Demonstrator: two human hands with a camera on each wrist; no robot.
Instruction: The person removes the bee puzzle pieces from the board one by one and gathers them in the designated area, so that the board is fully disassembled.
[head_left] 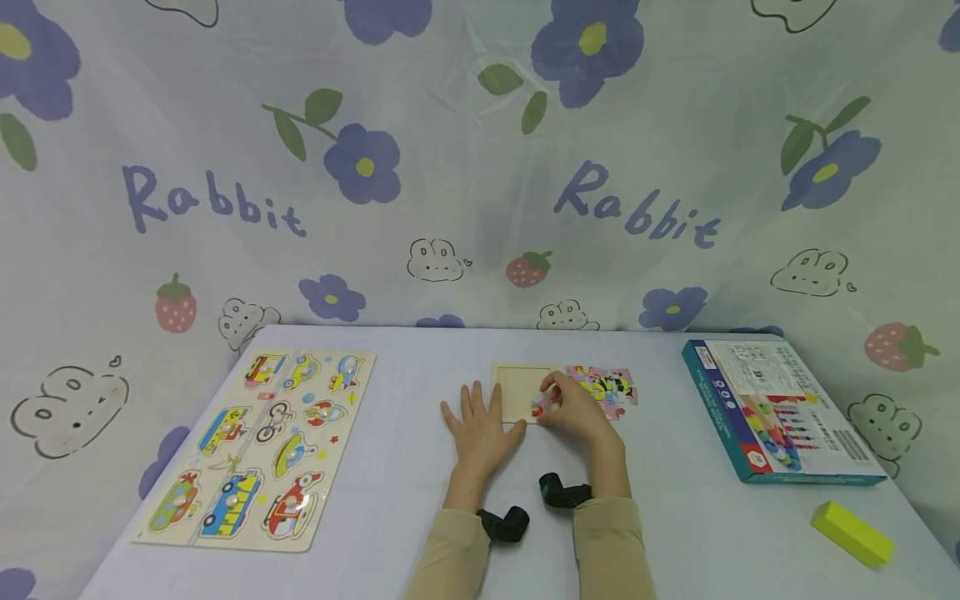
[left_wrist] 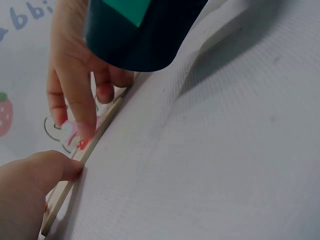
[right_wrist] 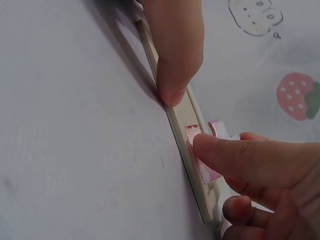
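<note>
A shallow square wooden puzzle tray (head_left: 517, 385) lies on the white table between the two hands. My left hand (head_left: 480, 437) is spread beside it with straight fingers, and the thumb (left_wrist: 57, 165) touches the tray's near edge. My right hand (head_left: 581, 412) pinches a pink and red jigsaw piece (right_wrist: 192, 134) between thumb and fingers, at the near right corner of the tray. Whether the piece lies flat on the tray floor is hard to tell. Right behind that hand are pink, yellow and black jigsaw pieces (head_left: 619, 385), partly covered by it.
A wooden peg board (head_left: 255, 450) with vehicle pictures lies at the left. On the right are a flat teal-edged box (head_left: 787, 408) and a yellow block (head_left: 852, 533). Black wrist cameras (head_left: 506, 525) sit at both cuffs. A printed curtain (head_left: 465, 183) hangs behind the table.
</note>
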